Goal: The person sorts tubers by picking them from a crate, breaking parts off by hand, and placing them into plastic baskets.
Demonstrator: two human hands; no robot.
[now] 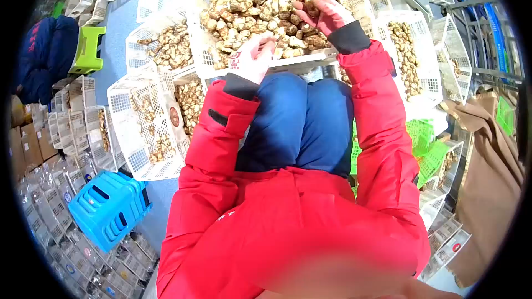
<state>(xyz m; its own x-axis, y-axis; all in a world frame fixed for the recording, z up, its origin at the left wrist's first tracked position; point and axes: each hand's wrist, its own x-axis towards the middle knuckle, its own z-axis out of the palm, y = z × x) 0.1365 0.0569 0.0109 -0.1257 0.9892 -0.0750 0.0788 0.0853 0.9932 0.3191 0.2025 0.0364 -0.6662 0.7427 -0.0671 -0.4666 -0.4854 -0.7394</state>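
A large white crate (200, 33) in front of me is heaped with knobbly brown-and-cream mushrooms (238, 3). My right hand (327, 15), in a pinkish glove, is turned palm up over the heap, with one mushroom (311, 4) resting in its curled fingers. Near the crate's front edge is my left hand (255, 58), in a pale glove with red print. Its fingers are bent and pressed together. Whatever lies between them is too small to make out.
White baskets of smaller mushrooms stand at left (147, 127) and right (407, 61). A blue stool (108, 207) is at lower left, a green stool (88, 50) at upper left. Green baskets (429, 155) and a brown cloth (485, 188) lie on the right.
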